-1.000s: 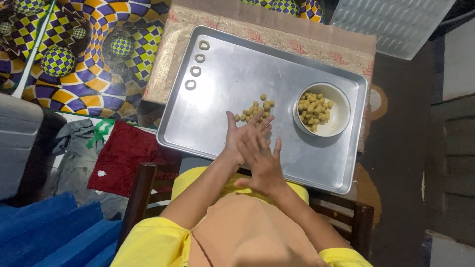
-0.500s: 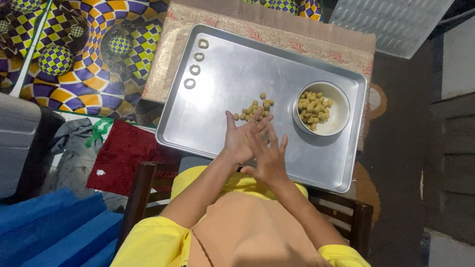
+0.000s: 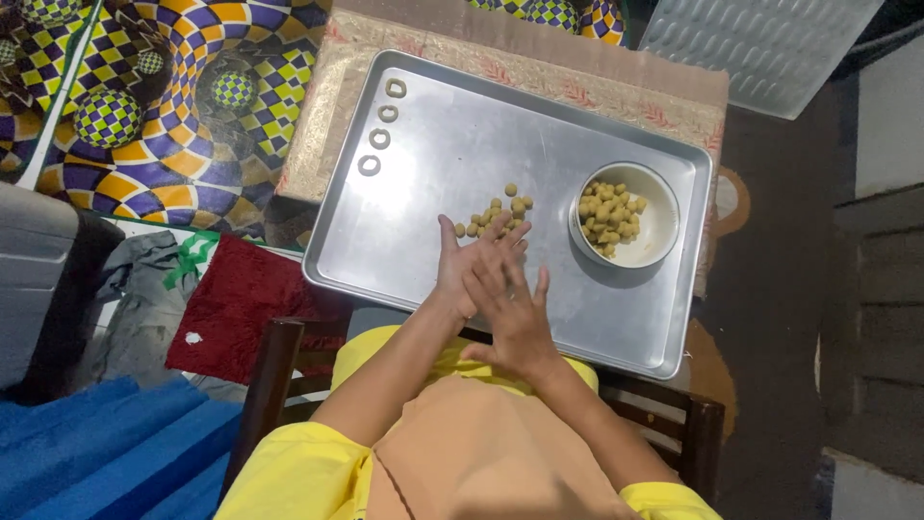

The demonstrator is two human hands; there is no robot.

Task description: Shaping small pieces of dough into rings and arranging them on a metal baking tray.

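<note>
My left hand (image 3: 460,262) and my right hand (image 3: 518,323) are pressed palm to palm above the near part of a large metal tray (image 3: 423,260), fingers stretched out. The right palm lies over the left, and anything between them is hidden. Just beyond the fingertips a small heap of tan dough balls (image 3: 499,209) lies on the tray. To the right stands a white bowl (image 3: 665,217) holding more dough balls (image 3: 606,212). Several small dough rings (image 3: 379,138) sit in a row at the tray's far left corner.
The tray rests on a brown patterned cloth (image 3: 322,125) over a dark wooden stand (image 3: 271,380). At the left lie a purple-yellow checkered fabric (image 3: 173,144), a red cloth (image 3: 236,308) and blue material (image 3: 96,453). An embossed metal sheet (image 3: 760,48) lies at the far right.
The palms have slid against each other: my right hand has drawn back toward me while the left fingers reach further forward. Tray, bowl and dough pieces have not moved.
</note>
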